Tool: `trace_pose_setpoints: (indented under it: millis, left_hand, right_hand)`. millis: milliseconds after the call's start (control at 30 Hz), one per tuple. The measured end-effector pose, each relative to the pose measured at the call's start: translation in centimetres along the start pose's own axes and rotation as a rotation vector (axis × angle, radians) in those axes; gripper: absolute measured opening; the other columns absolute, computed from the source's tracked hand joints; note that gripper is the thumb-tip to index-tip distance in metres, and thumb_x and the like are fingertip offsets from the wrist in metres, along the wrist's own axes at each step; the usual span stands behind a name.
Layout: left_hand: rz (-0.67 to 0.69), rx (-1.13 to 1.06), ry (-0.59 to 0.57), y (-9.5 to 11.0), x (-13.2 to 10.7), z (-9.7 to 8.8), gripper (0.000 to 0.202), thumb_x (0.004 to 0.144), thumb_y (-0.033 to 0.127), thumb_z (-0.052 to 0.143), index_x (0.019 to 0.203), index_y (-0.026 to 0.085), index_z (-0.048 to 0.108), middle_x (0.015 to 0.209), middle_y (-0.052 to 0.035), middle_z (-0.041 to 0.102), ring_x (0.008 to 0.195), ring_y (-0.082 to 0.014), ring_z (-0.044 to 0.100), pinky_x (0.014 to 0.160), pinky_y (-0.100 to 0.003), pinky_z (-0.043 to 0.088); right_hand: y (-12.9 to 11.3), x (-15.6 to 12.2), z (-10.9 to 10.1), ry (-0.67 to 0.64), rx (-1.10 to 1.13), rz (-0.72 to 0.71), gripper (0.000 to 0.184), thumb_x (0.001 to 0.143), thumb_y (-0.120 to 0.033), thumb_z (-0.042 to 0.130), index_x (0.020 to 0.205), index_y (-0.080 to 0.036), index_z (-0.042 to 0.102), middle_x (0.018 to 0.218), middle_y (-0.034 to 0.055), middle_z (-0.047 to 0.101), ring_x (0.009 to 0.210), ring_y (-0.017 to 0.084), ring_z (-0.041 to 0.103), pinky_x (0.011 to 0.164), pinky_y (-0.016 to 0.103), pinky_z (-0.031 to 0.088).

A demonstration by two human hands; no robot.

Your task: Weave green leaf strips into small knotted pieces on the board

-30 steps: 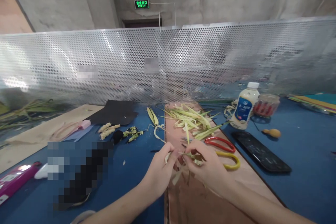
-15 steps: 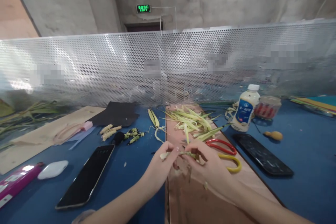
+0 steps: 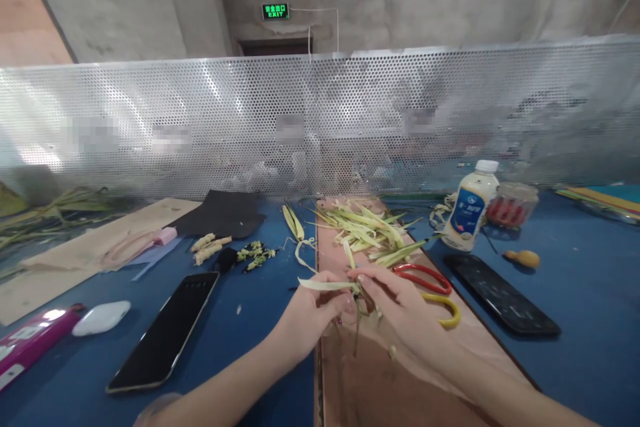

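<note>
My left hand (image 3: 320,310) and my right hand (image 3: 387,300) meet over the brown board (image 3: 380,387), fingers closed on a small piece made of pale green leaf strips. A flat end of the leaf strip (image 3: 325,285) sticks out to the left across my left fingers, and thin dark stems (image 3: 357,333) hang down between the hands. The fingertips partly hide the middle of the piece. Just beyond the hands lies a heap of pale green leaf strips (image 3: 363,227). Scissors with one red handle (image 3: 425,277) and one yellow handle (image 3: 453,313) lie beside my right hand.
A black phone (image 3: 167,333) lies on the left and another dark phone (image 3: 500,293) on the right. Braided leaf pieces (image 3: 210,250) sit at the back left. A white-capped bottle (image 3: 470,207) and a clear jar (image 3: 513,205) stand back right, before a perforated metal screen (image 3: 240,127).
My fingers have shifted around the piece. The strip's flat end now extends further left over my left hand, and the thin stems show more plainly below.
</note>
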State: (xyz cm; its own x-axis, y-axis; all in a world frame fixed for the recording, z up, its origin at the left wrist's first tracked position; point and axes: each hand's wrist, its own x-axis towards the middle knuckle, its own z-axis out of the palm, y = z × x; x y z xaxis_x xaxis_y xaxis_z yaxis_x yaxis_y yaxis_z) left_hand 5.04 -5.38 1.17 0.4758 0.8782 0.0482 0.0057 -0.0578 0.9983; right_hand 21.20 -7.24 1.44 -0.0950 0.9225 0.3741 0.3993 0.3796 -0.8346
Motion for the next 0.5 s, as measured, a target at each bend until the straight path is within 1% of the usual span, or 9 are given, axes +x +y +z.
trace_pose_setpoints:
  millis: [200, 367, 500]
  left_hand:
    - [0.015, 0.074, 0.029, 0.22, -0.1, -0.04, 0.018, 0.073, 0.032, 0.059, 0.072, 0.016, 0.052, 0.06, 0.0044, 0.05, 0.052, -0.0075, 0.044, 0.051, -0.02, 0.033]
    - [0.008, 0.075, -0.019, 0.21, -0.18, -0.02, 0.014, 0.076, 0.029, 0.056, 0.076, 0.016, 0.052, 0.064, 0.0044, 0.051, 0.052, -0.0061, 0.04, 0.052, -0.019, 0.031]
    - [0.046, 0.119, -0.048, 0.55, -0.22, 0.03, 0.01, 0.077, 0.025, 0.054, 0.079, 0.015, 0.053, 0.068, 0.0037, 0.048, 0.061, -0.0079, 0.042, 0.059, -0.02, 0.033]
  right_hand:
    - [-0.23, 0.12, -0.27, 0.016, 0.009, 0.021, 0.017, 0.08, -0.024, 0.049, 0.088, -0.022, 0.065, 0.093, 0.0029, 0.068, 0.088, 0.02, 0.06, 0.078, 0.03, 0.046]
    - [-0.45, 0.32, -0.46, 0.013, 0.077, 0.062, 0.016, 0.078, -0.024, 0.052, 0.085, -0.021, 0.066, 0.089, 0.0033, 0.069, 0.084, 0.019, 0.061, 0.077, 0.03, 0.046]
    - [-0.48, 0.5, -0.53, 0.011, 0.162, 0.149, 0.015, 0.076, -0.025, 0.056, 0.084, -0.019, 0.067, 0.088, 0.0043, 0.068, 0.085, 0.02, 0.06, 0.076, 0.03, 0.045]
